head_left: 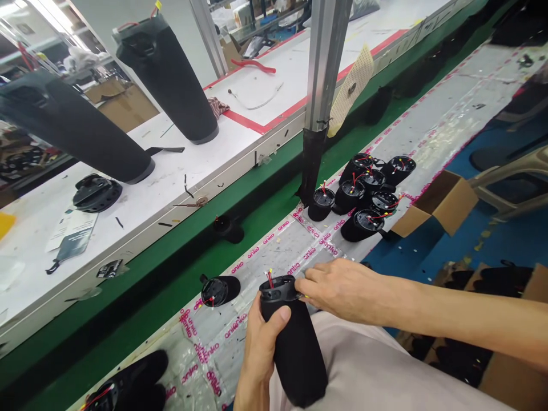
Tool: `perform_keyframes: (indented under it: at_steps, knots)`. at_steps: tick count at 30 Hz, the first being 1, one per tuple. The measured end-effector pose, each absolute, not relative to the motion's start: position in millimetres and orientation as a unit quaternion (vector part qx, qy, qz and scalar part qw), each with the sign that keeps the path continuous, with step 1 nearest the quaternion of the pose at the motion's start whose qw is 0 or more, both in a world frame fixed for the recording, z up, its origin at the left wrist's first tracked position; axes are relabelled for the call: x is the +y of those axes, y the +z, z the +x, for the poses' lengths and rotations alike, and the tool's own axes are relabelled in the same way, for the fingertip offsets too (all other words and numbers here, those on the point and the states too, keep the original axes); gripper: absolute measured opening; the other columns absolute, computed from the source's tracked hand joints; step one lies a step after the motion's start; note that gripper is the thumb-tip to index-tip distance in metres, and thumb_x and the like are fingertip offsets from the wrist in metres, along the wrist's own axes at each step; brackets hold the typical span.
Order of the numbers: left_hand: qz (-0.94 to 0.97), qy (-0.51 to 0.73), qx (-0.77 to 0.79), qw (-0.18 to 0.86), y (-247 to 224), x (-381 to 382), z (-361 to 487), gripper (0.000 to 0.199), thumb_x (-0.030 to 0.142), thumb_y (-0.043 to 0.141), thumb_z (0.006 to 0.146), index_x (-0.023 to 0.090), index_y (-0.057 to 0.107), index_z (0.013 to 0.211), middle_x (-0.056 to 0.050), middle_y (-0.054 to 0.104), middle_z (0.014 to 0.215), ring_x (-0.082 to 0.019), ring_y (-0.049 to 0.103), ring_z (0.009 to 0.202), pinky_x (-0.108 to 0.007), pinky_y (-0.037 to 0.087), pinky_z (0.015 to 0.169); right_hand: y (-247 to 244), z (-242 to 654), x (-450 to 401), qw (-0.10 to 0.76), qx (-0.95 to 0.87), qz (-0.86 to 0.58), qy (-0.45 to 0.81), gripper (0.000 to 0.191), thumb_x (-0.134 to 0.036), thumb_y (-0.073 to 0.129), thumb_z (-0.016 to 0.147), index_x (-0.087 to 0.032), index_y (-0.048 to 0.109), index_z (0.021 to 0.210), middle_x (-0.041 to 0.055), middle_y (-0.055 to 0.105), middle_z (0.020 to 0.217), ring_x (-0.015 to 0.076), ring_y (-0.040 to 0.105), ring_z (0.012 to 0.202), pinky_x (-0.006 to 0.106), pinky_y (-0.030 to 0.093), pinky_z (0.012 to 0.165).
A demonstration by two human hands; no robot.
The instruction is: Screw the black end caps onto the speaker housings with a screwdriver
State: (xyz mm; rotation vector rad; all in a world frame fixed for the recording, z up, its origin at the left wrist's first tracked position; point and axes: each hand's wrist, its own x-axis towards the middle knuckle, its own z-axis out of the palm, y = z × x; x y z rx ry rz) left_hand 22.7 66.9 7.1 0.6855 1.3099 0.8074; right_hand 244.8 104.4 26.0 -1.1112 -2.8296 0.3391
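Observation:
My left hand [261,337] is wrapped round a black cylindrical speaker [299,354], which stands tilted against my lap with its open end up. Red wires with pale connectors stick out of that end. At the rim's right side, the fingers of my right hand [327,285] are pinched together. A small yellow bit shows by those fingertips, but what they grip is hidden. Just left of the held one, another speaker [220,290] lies on its side on the plastic-wrapped ledge [265,257], its wires showing.
Several open-ended speakers [363,222] stand clustered on the ledge beside a cardboard box [445,200]. Beyond the green belt [188,274], a white bench [171,188] holds two tall speakers [171,80] and a black end cap [97,193]. A metal post [325,68] rises behind the ledge.

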Motion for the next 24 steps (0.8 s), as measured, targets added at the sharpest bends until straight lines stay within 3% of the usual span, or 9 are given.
perform_keyframes:
  at_steps: [6, 11, 18, 24]
  knots:
    - [0.314, 0.349, 0.59, 0.657, 1.3, 64.2, 20.6, 0.061, 0.052, 0.087, 0.073, 0.021, 0.073, 0.122, -0.011, 0.078, 0.124, -0.038, 0.066, 0.125, -0.048, 0.046, 0.111, 26.2, 244.6, 102.8, 0.024, -0.928, -0.362, 0.079, 0.006, -0.017, 0.054, 0.102, -0.022, 0.054, 0.098, 0.0009, 0.064, 0.078, 0.0185, 0.061, 0.06, 0.035, 0.015, 0.051]
    - [0.372, 0.315, 0.608, 0.626, 2.1, 63.3, 16.5, 0.061, 0.055, 0.086, 0.075, 0.02, 0.07, 0.123, -0.011, 0.078, 0.12, -0.036, 0.068, 0.116, -0.046, 0.048, 0.104, 37.4, 241.8, 102.1, -0.045, -0.934, -0.347, 0.07, 0.028, -0.001, 0.059, 0.079, -0.022, 0.054, 0.097, 0.0009, 0.064, 0.076, 0.0181, 0.059, 0.052, 0.036, 0.012, 0.048]
    - [0.434, 0.282, 0.644, 0.564, 1.7, 59.4, 17.9, 0.061, 0.054, 0.084, 0.075, 0.021, 0.067, 0.124, -0.009, 0.077, 0.118, -0.033, 0.07, 0.113, -0.044, 0.051, 0.099, 37.9, 242.6, 100.1, -0.072, -0.936, -0.336, 0.077, 0.028, -0.006, 0.065, 0.078, -0.02, 0.058, 0.102, 0.0028, 0.065, 0.076, 0.0171, 0.056, 0.053, 0.035, 0.012, 0.046]
    - [0.442, 0.289, 0.672, 0.52, -7.1, 57.0, 20.0, 0.067, 0.047, 0.085, 0.071, 0.021, 0.065, 0.129, -0.01, 0.077, 0.119, -0.033, 0.071, 0.111, -0.045, 0.052, 0.1, 23.9, 240.3, 87.7, -0.046, -0.931, -0.357, 0.062, 0.023, -0.01, 0.071, 0.076, -0.021, 0.06, 0.094, 0.0043, 0.063, 0.074, 0.0189, 0.054, 0.057, 0.037, 0.015, 0.046]
